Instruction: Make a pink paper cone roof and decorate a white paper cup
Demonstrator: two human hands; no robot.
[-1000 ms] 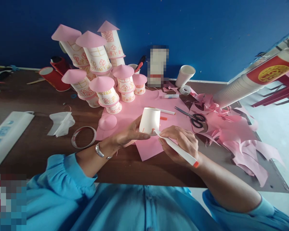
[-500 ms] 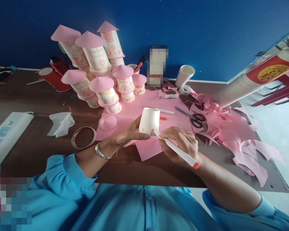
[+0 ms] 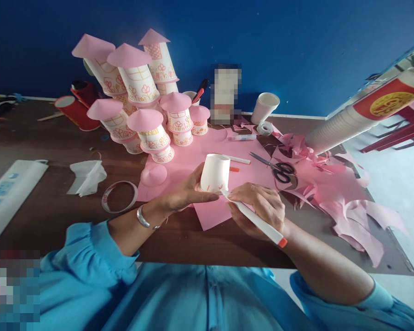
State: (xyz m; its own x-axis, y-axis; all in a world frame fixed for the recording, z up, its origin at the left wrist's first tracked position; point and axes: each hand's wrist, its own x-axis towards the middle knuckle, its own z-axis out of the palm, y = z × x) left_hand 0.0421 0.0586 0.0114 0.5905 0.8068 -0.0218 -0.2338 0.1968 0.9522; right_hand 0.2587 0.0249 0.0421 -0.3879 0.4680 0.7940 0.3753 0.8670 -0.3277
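My left hand (image 3: 189, 191) is closed around the lower part of a white paper cup (image 3: 215, 171), which is held upside down above the table. Small orange-red strokes show near the cup's rim. In my right hand (image 3: 258, 207) is a white marker (image 3: 258, 220) with an orange end, its tip against the cup's lower side by those strokes. Beneath the cup lies a sheet of pink paper (image 3: 207, 214). Behind it on the sheet rest another white marker (image 3: 240, 160) and an orange cap-like piece (image 3: 233, 169).
Paper-cup towers (image 3: 143, 89) with pink cone roofs stand at the back left. Black-handled scissors (image 3: 274, 168) lie to the right, beside pink paper scraps (image 3: 348, 197). A tape roll (image 3: 120, 196) and a crumpled white wrapper (image 3: 87, 177) sit at left; a long cup stack (image 3: 352, 117) leans at right.
The cup has shifted slightly to the right and turned a little. More orange-red strokes show near its rim, and the marker's rear end has dipped slightly.
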